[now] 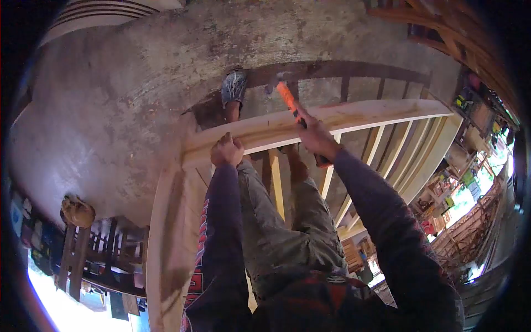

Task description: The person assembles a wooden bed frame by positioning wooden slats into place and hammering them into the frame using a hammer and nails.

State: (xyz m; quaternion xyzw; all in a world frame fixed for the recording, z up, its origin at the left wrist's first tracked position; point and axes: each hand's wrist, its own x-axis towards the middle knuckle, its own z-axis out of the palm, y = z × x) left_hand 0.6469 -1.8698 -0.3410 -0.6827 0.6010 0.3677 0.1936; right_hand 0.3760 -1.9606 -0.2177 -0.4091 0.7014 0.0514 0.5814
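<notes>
My right hand [319, 135] is wrapped around the dark grip of a hammer [287, 98] with an orange handle. Its head is raised above the top board [354, 113] of a pale wooden frame and is blurred. My left hand [227, 150] rests on that same board near its left end, fingers curled closed; whatever is between them is too small to make out. Several pale slats [373, 145] run from the board back toward my body. My legs stand within the frame, and one shoe [234, 86] shows beyond the board.
A wide side board [166, 238] of the frame runs down on the left. Worn concrete floor [138, 83] lies around it. Dark wooden furniture [105, 254] stands at lower left, reddish-brown wooden pieces [459, 33] at upper right, and assorted clutter [459, 160] at far right.
</notes>
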